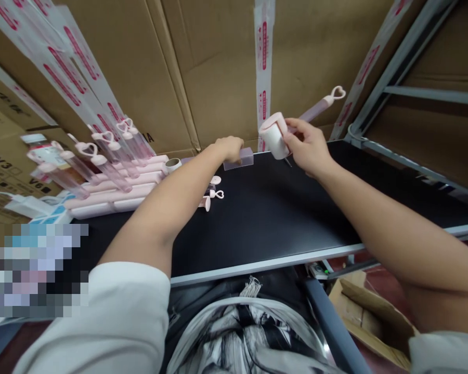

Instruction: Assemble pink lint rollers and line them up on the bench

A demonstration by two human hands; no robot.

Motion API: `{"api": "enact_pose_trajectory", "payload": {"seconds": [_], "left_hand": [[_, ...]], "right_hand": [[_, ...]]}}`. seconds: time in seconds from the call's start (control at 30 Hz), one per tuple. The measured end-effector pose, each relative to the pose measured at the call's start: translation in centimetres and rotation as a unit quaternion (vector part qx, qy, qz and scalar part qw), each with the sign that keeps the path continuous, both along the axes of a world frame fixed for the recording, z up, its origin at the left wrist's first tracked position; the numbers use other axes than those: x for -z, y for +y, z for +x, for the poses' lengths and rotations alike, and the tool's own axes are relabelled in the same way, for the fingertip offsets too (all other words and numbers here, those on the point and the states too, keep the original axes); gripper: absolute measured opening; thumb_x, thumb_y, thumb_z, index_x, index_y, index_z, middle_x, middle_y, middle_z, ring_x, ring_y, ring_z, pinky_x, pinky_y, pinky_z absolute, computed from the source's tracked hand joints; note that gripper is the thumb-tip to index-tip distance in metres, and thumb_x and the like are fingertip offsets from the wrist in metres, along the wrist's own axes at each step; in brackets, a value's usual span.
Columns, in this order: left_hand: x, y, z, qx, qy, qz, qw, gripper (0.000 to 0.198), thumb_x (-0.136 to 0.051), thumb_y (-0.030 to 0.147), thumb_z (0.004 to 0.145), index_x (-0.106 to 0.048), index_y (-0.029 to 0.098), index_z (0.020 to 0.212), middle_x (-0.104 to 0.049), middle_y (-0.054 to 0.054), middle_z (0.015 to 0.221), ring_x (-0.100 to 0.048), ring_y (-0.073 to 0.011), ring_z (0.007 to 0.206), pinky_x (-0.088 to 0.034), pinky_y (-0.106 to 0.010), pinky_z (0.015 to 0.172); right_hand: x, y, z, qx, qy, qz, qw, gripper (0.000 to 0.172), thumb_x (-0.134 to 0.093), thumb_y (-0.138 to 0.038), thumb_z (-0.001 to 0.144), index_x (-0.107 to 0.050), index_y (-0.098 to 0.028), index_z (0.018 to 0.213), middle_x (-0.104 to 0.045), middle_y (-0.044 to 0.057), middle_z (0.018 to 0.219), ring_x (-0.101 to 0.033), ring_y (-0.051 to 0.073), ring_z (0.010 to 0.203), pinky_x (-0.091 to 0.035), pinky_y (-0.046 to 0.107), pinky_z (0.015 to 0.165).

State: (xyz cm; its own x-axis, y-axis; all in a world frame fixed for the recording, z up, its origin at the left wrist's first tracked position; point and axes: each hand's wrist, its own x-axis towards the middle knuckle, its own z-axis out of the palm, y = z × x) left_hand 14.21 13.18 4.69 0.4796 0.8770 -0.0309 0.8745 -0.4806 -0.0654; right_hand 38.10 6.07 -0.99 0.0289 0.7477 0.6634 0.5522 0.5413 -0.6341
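In my right hand (306, 145) is a lint roller (273, 136), its white cylindrical head partly wrapped by a pink cover. Its translucent handle slants up to the right behind my fingers and ends in a pink heart-shaped loop. My left hand (230, 148) reaches to the back of the black table (265, 218), fingers closed at a translucent purple box-shaped piece (242, 158); the exact grip is partly hidden. Small pink parts (207, 202), one with a heart loop, lie beside my left forearm. An open roll (173, 165) with a grey-brown core stands behind that forearm.
Several more lint rollers (117, 195) lie in rows at left, clear handles upward. Behind them stands a white-capped bottle (42, 150). A white plug and power strip (27, 205) sit at far left. Taped cardboard (214, 67) forms the back; a metal frame (398, 67) rises at right.
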Motion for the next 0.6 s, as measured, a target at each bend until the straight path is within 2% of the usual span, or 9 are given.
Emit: {"api": "enact_pose_trajectory", "payload": {"seconds": [0.13, 0.2, 0.27, 0.33, 0.4, 0.47, 0.5, 0.53, 0.6], "left_hand": [[0.7, 0.6, 0.2, 0.002, -0.022, -0.012, 1.0, 0.066, -0.086, 0.037, 0.079, -0.072, 0.023, 0.142, -0.074, -0.017, 0.145, -0.069, -0.0415, 0.133, -0.053, -0.056, 0.11], [0.7, 0.0, 0.0, 0.023, -0.067, -0.013, 0.997, 0.082, -0.087, 0.035, 0.076, -0.063, 0.022, 0.154, -0.069, -0.019, 0.153, -0.063, -0.0437, 0.142, -0.048, -0.062, 0.118], [0.7, -1.3, 0.1, 0.082, -0.171, -0.044, 0.981, 0.1, -0.087, 0.028, 0.071, -0.051, 0.02, 0.164, -0.065, -0.019, 0.157, -0.06, -0.0423, 0.146, -0.045, -0.06, 0.122], [0.8, -3.4, 0.5, 0.154, -0.325, -0.107, 0.927, 0.103, -0.085, 0.025, 0.069, -0.047, 0.017, 0.165, -0.068, -0.019, 0.153, -0.066, -0.0366, 0.14, -0.052, -0.051, 0.118], [1.0, -5.8, 0.9, 0.17, -0.475, -0.127, 0.854, 0.089, -0.083, 0.03, 0.075, -0.052, 0.017, 0.157, -0.073, -0.017, 0.143, -0.071, -0.0323, 0.129, -0.058, -0.045, 0.11], [1.0, -7.9, 0.7, 0.105, -0.589, -0.075, 0.798, 0.07, -0.082, 0.038, 0.081, -0.058, 0.017, 0.144, -0.076, -0.015, 0.135, -0.074, -0.03, 0.121, -0.061, -0.043, 0.102], [1.0, -8.7, 0.1, 0.065, -0.621, -0.046, 0.779, 0.062, -0.082, 0.04, 0.082, -0.06, 0.018, 0.136, -0.077, -0.014, 0.13, -0.074, -0.0296, 0.118, -0.063, -0.043, 0.099], [0.9, -9.4, -0.8, 0.031, -0.638, -0.025, 0.769, 0.058, -0.083, 0.04, 0.08, -0.062, 0.019, 0.13, -0.078, -0.012, 0.125, -0.075, -0.0295, 0.114, -0.064, -0.043, 0.096], [0.6, -10.8, -3.4, -0.018, -0.659, 0.0, 0.752, 0.054, -0.086, 0.037, 0.074, -0.063, 0.02, 0.12, -0.079, -0.009, 0.113, -0.076, -0.0286, 0.106, -0.066, -0.042, 0.09]], "right_hand": [[0.3, -0.6, -1.2, -0.015, 0.044, -0.017, 0.999, 0.049, -0.064, -0.041, 0.095, -0.073, -0.024, 0.14, -0.078, 0.01, 0.125, -0.073, 0.03, 0.111, -0.062, 0.051, 0.103], [0.3, -0.9, -1.7, -0.042, 0.07, -0.038, 0.996, 0.052, -0.064, -0.039, 0.094, -0.072, -0.024, 0.144, -0.078, 0.01, 0.122, -0.074, 0.029, 0.106, -0.064, 0.05, 0.097], [0.1, -1.4, -2.3, -0.079, 0.102, -0.063, 0.99, 0.062, -0.068, -0.038, 0.091, -0.066, -0.026, 0.152, -0.077, 0.01, 0.124, -0.075, 0.03, 0.103, -0.067, 0.049, 0.09], [0.1, -2.3, -3.2, -0.127, 0.132, -0.084, 0.979, 0.077, -0.074, -0.037, 0.086, -0.057, -0.03, 0.161, -0.075, 0.01, 0.132, -0.076, 0.03, 0.103, -0.068, 0.047, 0.086], [0.0, -3.6, -4.3, -0.182, 0.147, -0.098, 0.967, 0.091, -0.077, -0.034, 0.08, -0.049, -0.034, 0.166, -0.072, 0.009, 0.142, -0.077, 0.028, 0.104, -0.068, 0.046, 0.086], [-0.1, -5.4, -5.4, -0.23, 0.137, -0.112, 0.957, 0.096, -0.079, -0.034, 0.078, -0.046, -0.038, 0.168, -0.071, 0.008, 0.145, -0.077, 0.026, 0.101, -0.068, 0.045, 0.086], [-0.3, -6.3, -5.7, -0.243, 0.121, -0.117, 0.955, 0.095, -0.079, -0.035, 0.079, -0.047, -0.039, 0.168, -0.072, 0.007, 0.143, -0.078, 0.025, 0.098, -0.069, 0.045, 0.085], [-0.5, -7.2, -5.9, -0.242, 0.101, -0.115, 0.958, 0.09, -0.079, -0.037, 0.08, -0.051, -0.039, 0.166, -0.075, 0.007, 0.137, -0.078, 0.025, 0.094, -0.069, 0.045, 0.083], [-1.3, -8.6, -5.7, -0.185, 0.067, -0.073, 0.978, 0.064, -0.076, -0.041, 0.088, -0.066, -0.035, 0.152, -0.08, 0.007, 0.116, -0.077, 0.026, 0.088, -0.068, 0.047, 0.083]]}}
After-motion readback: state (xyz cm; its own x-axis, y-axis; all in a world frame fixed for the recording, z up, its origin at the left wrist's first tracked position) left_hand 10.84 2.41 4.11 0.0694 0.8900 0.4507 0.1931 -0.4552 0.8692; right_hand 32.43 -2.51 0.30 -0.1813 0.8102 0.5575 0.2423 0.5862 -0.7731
